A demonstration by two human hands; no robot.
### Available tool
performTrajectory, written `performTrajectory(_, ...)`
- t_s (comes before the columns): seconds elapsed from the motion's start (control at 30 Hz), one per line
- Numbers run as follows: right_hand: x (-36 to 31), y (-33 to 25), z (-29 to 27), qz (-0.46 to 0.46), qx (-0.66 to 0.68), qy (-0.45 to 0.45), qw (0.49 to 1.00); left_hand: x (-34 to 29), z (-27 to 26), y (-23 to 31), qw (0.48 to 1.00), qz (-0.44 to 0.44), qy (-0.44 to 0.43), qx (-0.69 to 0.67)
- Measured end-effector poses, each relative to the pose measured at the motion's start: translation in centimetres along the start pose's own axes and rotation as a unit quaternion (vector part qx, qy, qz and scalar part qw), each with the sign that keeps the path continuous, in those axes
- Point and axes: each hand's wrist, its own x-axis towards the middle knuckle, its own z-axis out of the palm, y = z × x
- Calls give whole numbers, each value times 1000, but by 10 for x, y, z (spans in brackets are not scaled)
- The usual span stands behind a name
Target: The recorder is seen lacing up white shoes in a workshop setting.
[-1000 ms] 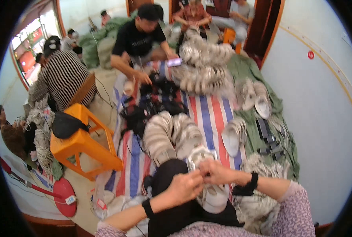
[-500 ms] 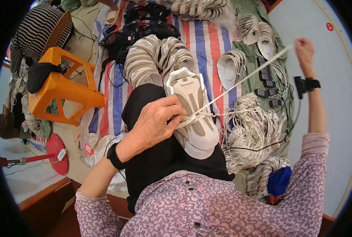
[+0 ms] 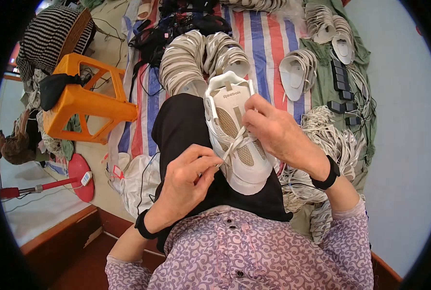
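A white and beige shoe upper (image 3: 248,174) lies over my black-trousered knee, toe toward me and tongue pointing away. A pale shoelace (image 3: 237,141) crosses over its lower eyelets. My left hand (image 3: 184,181) is at the shoe's left side, thumb and forefinger pinched on a lace end. On the other side my right hand (image 3: 285,137) is closed over the upper eyelets, its fingertips pinching the lace near the tongue. Part of the shoe's right edge is hidden behind that hand.
Stacked shoe uppers (image 3: 184,63) stand on the striped sheet beyond my knee. More uppers (image 3: 297,72) sit at the right, near a heap of white laces (image 3: 329,133) and black blocks (image 3: 340,77). An orange stool (image 3: 87,94) stands at the left.
My right hand has come back from far out at the right, where it held the lace stretched, to the shoe. My left hand has shifted slightly down, off the shoe's middle.
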Motion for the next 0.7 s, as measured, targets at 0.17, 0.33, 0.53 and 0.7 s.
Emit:
performTrajectory(0.17, 0, -5, 4, -11, -83, -31, 996, -13, 9, -4, 995, 7, -20, 94)
performTrajectory(0.33, 4, 8, -2, 13, -177, -13, 984, -20, 6, -9, 988, -38, -57, 137)
performTrajectory(0.53, 14, 78, -49, 25, -282, 153, 947, -13, 6, 3, 991, -124, -43, -40)
performTrajectory(0.7, 19, 49, -30, 232, 144, 140, 952, 3, 11, 15, 991, 9, 71, 111)
